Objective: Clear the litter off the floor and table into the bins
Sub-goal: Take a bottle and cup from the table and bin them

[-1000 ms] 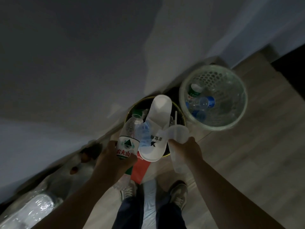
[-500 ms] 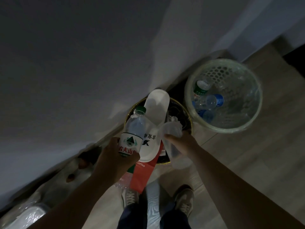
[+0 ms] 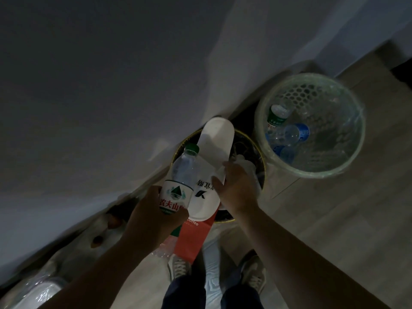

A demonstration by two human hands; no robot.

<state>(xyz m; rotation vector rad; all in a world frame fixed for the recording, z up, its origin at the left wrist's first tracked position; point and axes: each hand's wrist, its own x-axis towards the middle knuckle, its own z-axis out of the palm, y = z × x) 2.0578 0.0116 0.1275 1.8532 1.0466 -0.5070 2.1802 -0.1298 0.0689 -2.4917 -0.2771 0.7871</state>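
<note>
My left hand (image 3: 151,216) grips a clear water bottle (image 3: 181,175) with a green cap, along with a white slipper (image 3: 213,152) and a red paper coffee bag (image 3: 192,238) that hangs below. All three are held over the dark round bin (image 3: 262,161) with a gold rim. My right hand (image 3: 239,189) reaches palm-down into that bin with its thumb spread towards the slipper. A clear plastic cup (image 3: 246,163) lies at its fingertips inside the bin; the fingers are hidden.
A pale green mesh bin (image 3: 312,175) with a liner stands to the right and holds several plastic bottles (image 3: 287,134). The wall runs close behind both bins. Plastic-wrapped items (image 3: 33,293) lie at bottom left. My shoes (image 3: 254,275) stand on the wooden floor.
My right hand has tipped the plastic cup forward and down into the dark bin. My left hand has kept its hold on the bottle, slipper and bag.
</note>
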